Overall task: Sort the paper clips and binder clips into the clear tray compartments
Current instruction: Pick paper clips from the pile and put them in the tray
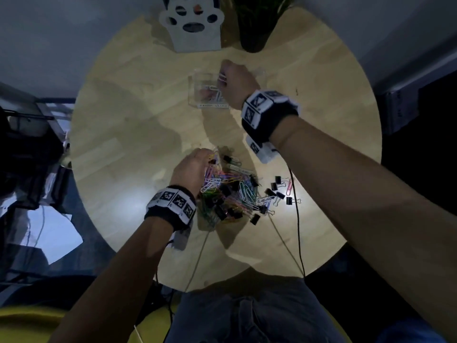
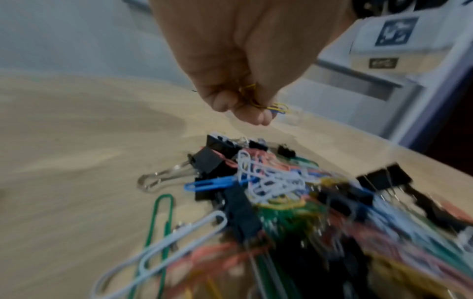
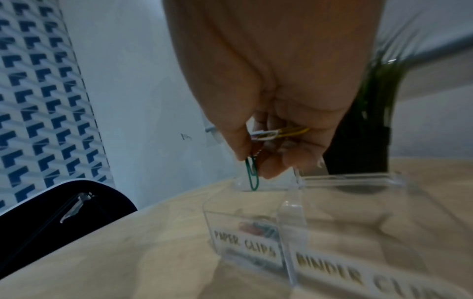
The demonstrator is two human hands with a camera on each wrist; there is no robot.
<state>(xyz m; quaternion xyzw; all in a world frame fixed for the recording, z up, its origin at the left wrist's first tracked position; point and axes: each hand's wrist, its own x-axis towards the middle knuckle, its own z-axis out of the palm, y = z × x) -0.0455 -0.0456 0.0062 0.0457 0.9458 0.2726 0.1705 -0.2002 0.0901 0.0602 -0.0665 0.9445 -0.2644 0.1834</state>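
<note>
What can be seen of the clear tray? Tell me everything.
The clear tray is see-through plastic, standing upright on the round wooden table. A divider splits it into two compartments labelled PAPER CLIPS and BINDER CLIPS. A few coloured paper clips lie in the first. The right hand hovers above, holding more clips.

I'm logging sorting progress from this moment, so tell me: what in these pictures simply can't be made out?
- Binder clips compartment: the right hand covers it in the head view; blurred and cut off in the right wrist view, so contents unknown.
- Paper clips compartment: a few clips show, too blurred to count.
- Clips in the right hand: number hidden by fingers.
- Left hand: holds yellow and blue clips; count hidden.
- Pile: near part smeared by motion.
</note>
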